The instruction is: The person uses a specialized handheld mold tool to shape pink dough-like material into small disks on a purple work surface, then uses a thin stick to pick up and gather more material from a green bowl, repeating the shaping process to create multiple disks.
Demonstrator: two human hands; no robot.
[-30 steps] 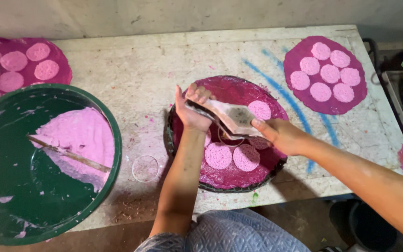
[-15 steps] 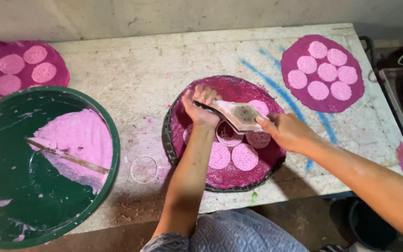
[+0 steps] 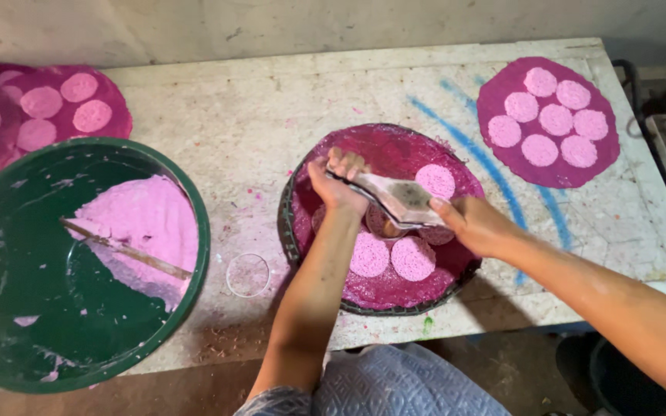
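Scraper [image 3: 398, 198] held between left hand [image 3: 338, 182] and right hand [image 3: 473, 224].

Dark green basin [image 3: 186, 208], pale pink paste [image 3: 144, 223]; magenta round tray [image 3: 395, 150], pink discs [image 3: 412, 258]; blue-streaked white table [image 3: 271, 115].

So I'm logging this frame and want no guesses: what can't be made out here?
- Head view: the flat tool and both hands, left hand and right hand, cover the middle of the round tray.
- The maroon mat with discs is cut off by the left edge.
- The green basin runs past the left edge.
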